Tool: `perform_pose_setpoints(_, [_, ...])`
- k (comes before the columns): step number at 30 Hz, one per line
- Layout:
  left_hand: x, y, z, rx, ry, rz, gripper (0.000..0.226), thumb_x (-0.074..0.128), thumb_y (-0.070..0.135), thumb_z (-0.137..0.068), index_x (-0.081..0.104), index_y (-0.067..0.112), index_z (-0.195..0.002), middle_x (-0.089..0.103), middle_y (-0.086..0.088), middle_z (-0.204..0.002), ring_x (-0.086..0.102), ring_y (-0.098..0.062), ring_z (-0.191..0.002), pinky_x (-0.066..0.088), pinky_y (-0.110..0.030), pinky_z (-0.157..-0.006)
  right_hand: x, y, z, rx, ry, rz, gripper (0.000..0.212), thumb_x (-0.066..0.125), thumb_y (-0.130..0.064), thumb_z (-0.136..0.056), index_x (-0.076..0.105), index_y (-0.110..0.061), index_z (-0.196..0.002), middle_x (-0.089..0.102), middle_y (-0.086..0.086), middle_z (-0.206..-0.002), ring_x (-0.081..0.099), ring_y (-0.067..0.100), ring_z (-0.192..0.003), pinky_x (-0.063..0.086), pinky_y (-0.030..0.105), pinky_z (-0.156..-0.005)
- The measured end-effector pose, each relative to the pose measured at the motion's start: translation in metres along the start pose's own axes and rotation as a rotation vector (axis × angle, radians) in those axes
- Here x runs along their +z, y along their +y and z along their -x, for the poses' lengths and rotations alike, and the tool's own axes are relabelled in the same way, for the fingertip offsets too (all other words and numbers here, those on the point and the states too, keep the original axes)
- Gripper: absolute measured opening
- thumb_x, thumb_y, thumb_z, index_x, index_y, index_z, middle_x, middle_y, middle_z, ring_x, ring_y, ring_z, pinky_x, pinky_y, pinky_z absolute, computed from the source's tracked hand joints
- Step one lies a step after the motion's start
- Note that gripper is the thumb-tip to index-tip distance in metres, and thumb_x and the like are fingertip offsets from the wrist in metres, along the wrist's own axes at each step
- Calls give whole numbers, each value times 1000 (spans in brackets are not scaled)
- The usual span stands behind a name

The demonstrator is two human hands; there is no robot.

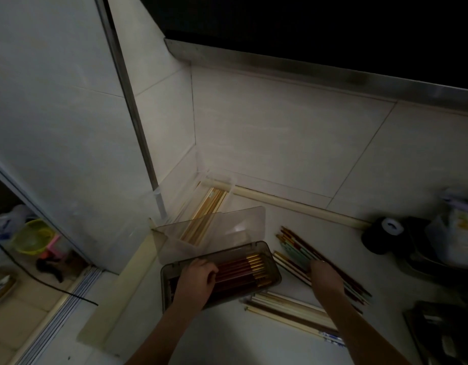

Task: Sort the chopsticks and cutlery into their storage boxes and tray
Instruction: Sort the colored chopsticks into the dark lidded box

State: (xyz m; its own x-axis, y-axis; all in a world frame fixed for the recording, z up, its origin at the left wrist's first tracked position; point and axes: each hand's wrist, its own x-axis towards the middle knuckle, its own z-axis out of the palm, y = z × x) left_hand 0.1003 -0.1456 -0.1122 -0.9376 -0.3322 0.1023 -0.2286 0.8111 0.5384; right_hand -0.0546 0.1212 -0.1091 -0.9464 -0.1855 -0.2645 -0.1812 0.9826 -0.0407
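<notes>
The grey box [272, 281] sits on the counter [254, 341] near its left edge, lid [227, 225] open and leaning back. Inside lie dark red chopsticks [240, 271] with gold ends, packed side by side. The left hand [198, 279] rests in the box on those chopsticks, fingers curled over them; whether it actually grips any cannot be told in the dim light.

Behind the box, in the counter's back-left corner, a clear box [228, 184] holds pale chopsticks [207, 209].

Just right of the grey box a loose pile of mixed chopsticks [293, 246] fans out across the counter. The right hand [323, 276] is down on this pile, fingers bent onto the sticks; a firm hold cannot be confirmed. A second bundle of light chopsticks [288, 309] lies in front of the box, between the 2 forearms.

Toward the counter's right edge stand a black roll [377, 235] and a white bag [456, 233]. On the floor to the left sits a green basin [33, 235].
</notes>
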Motion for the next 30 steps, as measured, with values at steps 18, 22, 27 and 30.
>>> perform_pose_setpoints(18, [1, -2, -1, 5, -28, 8, 13, 62, 9, -78, 68, 19, -82, 66, 2, -86, 59, -21, -89, 48, -34, -75, -20, -22, 15, -136, 389, -252, 19, 43, 1, -89, 47, -9, -105, 59, 14, -92, 54, 32, -86, 44, 36, -67])
perform_pose_setpoints(22, [-2, 3, -2, 33, -12, 45, 13, 60, 11, -82, 68, 21, -86, 66, 4, -88, 58, -17, -88, 46, -30, -75, -55, -54, 29, -108, 566, -669, 29, 42, -11, -97, 39, -15, -126, 52, 5, -97, 55, 20, -83, 49, 34, -69])
perform_pose_setpoints(27, [-9, 24, -5, 77, 77, 186, 18, 52, 21, -93, 66, 21, -103, 67, 5, -97, 60, -11, -89, 49, -27, -80, -86, -87, 44, -55, 640, -1184, 55, 48, -6, -95, 23, -21, -142, 55, 4, -91, 58, -2, -69, 44, 8, -56])
perform_pose_setpoints(30, [-17, 37, -6, 88, 55, 253, 29, 46, 33, -96, 58, 24, -120, 64, 9, -102, 58, -4, -90, 47, -20, -80, -84, -102, 48, -7, 548, -1351, 73, 56, -1, -90, 15, -23, -146, 57, 2, -94, 64, 5, -73, 56, 23, -64])
